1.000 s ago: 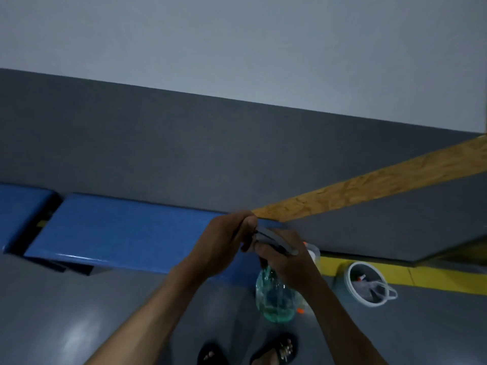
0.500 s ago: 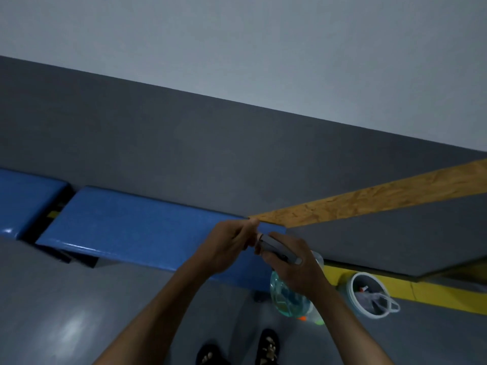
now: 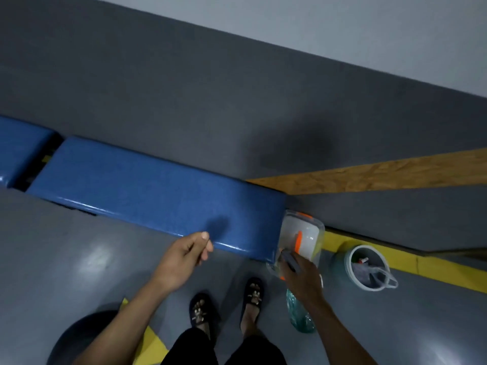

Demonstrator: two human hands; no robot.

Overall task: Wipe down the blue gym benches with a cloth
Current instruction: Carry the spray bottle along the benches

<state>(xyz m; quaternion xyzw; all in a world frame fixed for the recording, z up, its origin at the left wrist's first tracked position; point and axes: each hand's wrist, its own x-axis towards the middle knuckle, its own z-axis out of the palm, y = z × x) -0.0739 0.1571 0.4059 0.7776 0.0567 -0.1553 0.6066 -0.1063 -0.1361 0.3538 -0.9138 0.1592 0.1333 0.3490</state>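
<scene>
Hands (image 3: 184, 256) now apart, bench (image 3: 158, 191) nearer.

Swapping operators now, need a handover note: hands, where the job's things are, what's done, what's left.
Left hand: loosely curled, holding nothing, at the front edge of the long blue padded bench.
Right hand: grips a slim grey object and the green-tinted clear plastic spray bottle, over a clear plastic box with orange clips at the bench's right end.
White bucket stands on the floor to the right.
No cloth clearly in view; no wiping visible.
Left: get the cloth, wipe this bench and the second blue bench.
</scene>
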